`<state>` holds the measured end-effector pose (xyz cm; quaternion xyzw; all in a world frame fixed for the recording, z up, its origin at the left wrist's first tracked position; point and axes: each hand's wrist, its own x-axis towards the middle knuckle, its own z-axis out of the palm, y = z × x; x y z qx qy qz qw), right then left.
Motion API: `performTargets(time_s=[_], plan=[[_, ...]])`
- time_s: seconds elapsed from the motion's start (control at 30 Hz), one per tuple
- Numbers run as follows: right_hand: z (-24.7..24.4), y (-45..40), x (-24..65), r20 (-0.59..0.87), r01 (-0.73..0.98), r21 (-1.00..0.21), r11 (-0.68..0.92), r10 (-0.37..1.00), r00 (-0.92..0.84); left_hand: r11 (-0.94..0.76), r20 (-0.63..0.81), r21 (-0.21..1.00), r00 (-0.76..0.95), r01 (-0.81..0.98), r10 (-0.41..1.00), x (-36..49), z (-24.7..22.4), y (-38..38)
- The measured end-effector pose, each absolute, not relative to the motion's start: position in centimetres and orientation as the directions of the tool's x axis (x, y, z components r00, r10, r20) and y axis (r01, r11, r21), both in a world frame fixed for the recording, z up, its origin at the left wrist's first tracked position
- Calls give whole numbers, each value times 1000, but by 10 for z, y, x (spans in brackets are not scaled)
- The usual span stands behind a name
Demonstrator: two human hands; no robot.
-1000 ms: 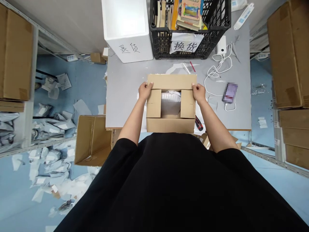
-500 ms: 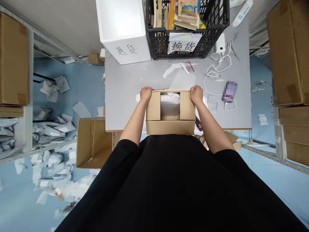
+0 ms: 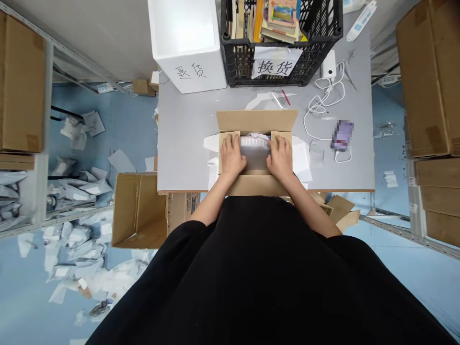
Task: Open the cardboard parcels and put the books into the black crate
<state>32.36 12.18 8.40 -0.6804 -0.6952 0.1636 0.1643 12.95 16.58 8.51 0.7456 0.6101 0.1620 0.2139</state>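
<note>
A small cardboard box (image 3: 257,120) stands at the table's front edge, against the black shirt, its long flaps spread to the far and near sides. My left hand (image 3: 233,155) lies on the box's left short flap, fingers spread and pointing away. On the right short flap rests my right hand (image 3: 281,155), its fingers apart too. Between the hands, inside the box, a clear plastic-wrapped item (image 3: 254,141) shows at the far side of the opening. White papers (image 3: 302,160) stick out beside the box.
Behind stand a white bin (image 3: 192,69) and a black crate (image 3: 266,81) of books. A phone (image 3: 342,135) with a white cable lies on the right of the table (image 3: 187,120). An open carton (image 3: 138,211) stands at the lower left, near wrapped parcels.
Both hands have moved from the box's far corners inward onto its short flaps, and their fingers have opened. The far long flap now stands spread outward.
</note>
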Motion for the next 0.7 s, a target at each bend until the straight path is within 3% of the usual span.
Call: performTargets(time_s=[0.13, 0.27, 0.37, 0.47, 0.57, 0.7], plan=[[99, 115, 348, 25, 898, -440, -20, 999, 34, -124, -12, 606, 165, 786, 986, 98, 97, 160], [113, 107, 388, 82, 888, -453, -79, 988, 130, 46, -56, 726, -8, 686, 998, 50, 112, 164], [111, 101, 412, 105, 894, -410, -180, 964, 243, 163, -98, 722, -134, 673, 986, 19, 111, 166], [97, 96, 418, 102, 894, -358, -271, 940, 325, 168, -55, 666, -177, 727, 983, 4, 95, 165], [75, 94, 407, 55, 871, -382, -310, 933, 357, 171, -43, 622, -184, 764, 982, 7, 71, 162], [47, 94, 388, -16, 817, -464, -341, 926, 378, 234, -161, 741, -171, 629, 972, 24, 43, 156]])
